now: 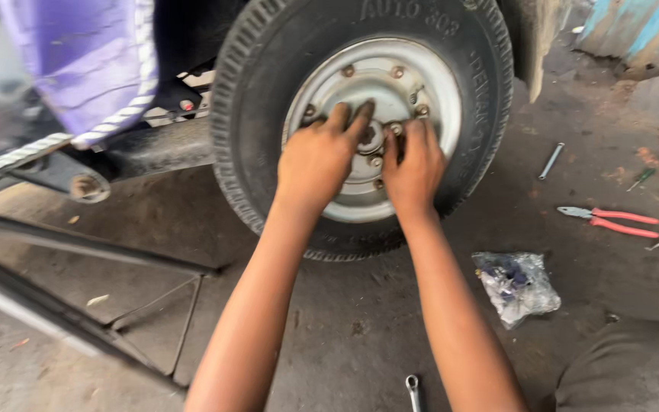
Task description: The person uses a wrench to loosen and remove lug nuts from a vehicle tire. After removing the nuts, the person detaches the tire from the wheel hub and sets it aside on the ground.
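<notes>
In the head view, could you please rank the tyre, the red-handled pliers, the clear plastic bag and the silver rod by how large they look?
1. tyre
2. clear plastic bag
3. red-handled pliers, longer than the bag but much thinner, so these two are close
4. silver rod

Both hands rest on the hub.

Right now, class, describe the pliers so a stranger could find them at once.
Start at the wheel and look right across the floor. The pliers lie flat past a short metal rod, above a clear plastic bag. Only they have red handles.
</notes>
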